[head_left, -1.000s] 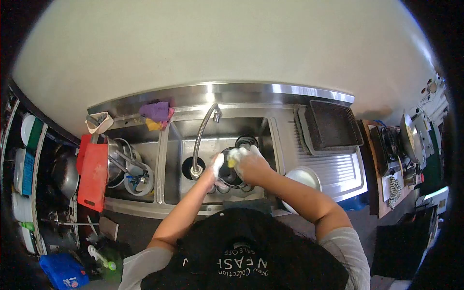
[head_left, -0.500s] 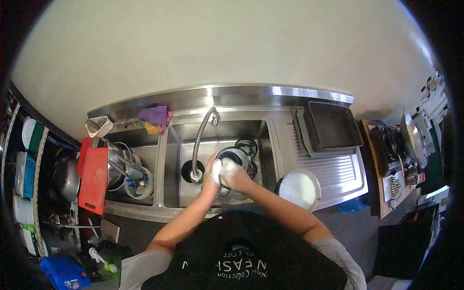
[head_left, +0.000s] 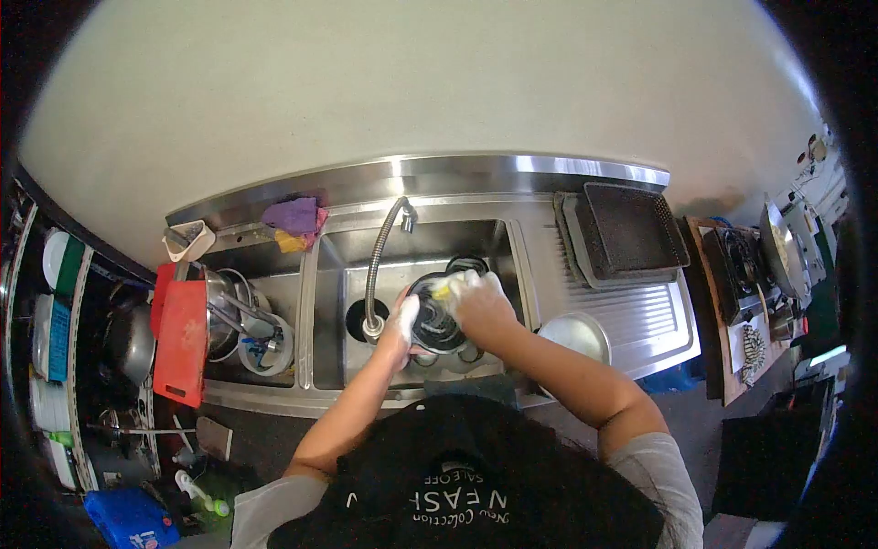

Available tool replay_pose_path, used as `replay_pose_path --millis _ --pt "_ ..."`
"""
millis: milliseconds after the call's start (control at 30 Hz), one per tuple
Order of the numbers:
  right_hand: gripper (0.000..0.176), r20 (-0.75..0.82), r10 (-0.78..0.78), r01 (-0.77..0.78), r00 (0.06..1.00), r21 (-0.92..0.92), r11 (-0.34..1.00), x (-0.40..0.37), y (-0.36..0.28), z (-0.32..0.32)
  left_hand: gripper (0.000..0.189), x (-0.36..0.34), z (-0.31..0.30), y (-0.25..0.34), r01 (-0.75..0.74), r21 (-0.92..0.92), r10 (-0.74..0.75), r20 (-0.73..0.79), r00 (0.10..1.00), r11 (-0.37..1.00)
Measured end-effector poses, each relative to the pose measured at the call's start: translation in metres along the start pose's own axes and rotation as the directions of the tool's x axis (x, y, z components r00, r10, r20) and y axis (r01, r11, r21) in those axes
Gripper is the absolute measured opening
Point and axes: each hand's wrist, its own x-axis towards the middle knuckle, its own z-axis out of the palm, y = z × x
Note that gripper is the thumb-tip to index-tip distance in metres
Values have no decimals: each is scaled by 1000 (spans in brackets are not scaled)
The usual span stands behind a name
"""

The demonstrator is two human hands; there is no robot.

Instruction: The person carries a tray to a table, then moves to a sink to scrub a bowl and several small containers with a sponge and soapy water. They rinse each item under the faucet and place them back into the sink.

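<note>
Over the right sink basin (head_left: 357,274), my left hand (head_left: 402,322) grips the left rim of a dark round bowl (head_left: 437,320) with soap streaks inside. My right hand (head_left: 477,304), covered in suds, is closed on a yellow sponge (head_left: 444,291) at the bowl's upper right. More dark dishes (head_left: 468,265) lie in the basin behind and beneath the bowl. The curved metal faucet (head_left: 377,256) stands just left of the bowl.
Left basin: metal pots and a white bucket (head_left: 267,348), with a red cutting board (head_left: 180,343) beside. On the right drainboard (head_left: 640,320) are dark mesh trays (head_left: 631,229) and a round pan (head_left: 578,337). Purple cloth (head_left: 293,216) lies behind. A stove (head_left: 736,274) stands far right.
My right hand has moved up and right, and the yellow sponge now shows. The bowl's soapy inside is more exposed. My left hand stays at its left side.
</note>
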Motion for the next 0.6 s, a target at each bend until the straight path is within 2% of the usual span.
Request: replay_pose_path --millis 33,67,133,167,200,233,267,367,400,433,467,500,533,600 --pt "19 -83 -25 23 996 -16 1000 3 1 -2 53 7 -2 0 65 10 -66 49 997 998" --pt "19 -111 -134 132 985 -18 991 5 -1 -2 56 13 -6 0 128 22 -130 95 987 992" --pt "18 -165 -342 342 925 -26 939 7 -6 -2 65 18 -14 -1 261 134 -275 94 957 956" --pt "18 -263 -288 308 921 39 950 9 -10 1 67 13 -9 9 300 171 -319 95 943 939" --pt "18 -244 -237 252 940 32 967 9 -8 2 69 10 -7 15 338 209 -364 95 927 917" --pt "18 -226 -183 194 957 25 981 8 -4 3 66 10 -15 5 257 239 -291 122 949 937" --pt "19 -208 -129 135 970 16 991 9 -1 4 68 13 -18 5 268 226 -303 138 943 937" --pt "21 -96 -120 126 988 59 990 13 -4 8 73 17 -23 5 291 193 -328 203 923 937" --pt "22 -58 -116 120 992 73 990 15 -6 8 73 16 -20 4 278 212 -315 166 934 937" --pt "21 -135 -161 165 978 21 986 15 -10 6 72 17 -16 2 267 233 -302 130 945 935" --pt "21 -136 -145 151 980 35 988 14 -9 8 72 17 -14 2 257 255 -288 92 953 932" --pt "20 -138 -129 137 982 50 989 14 -8 12 72 19 -17 5 311 211 -344 140 929 927" --pt "20 -138 -112 121 984 66 990 13 -7 16 72 20 -18 5 286 207 -316 127 940 936" --pt "16 20 -9 7 1000 103 995 12 -3 21 72 25 -19 1 229 197 -253 104 962 953"
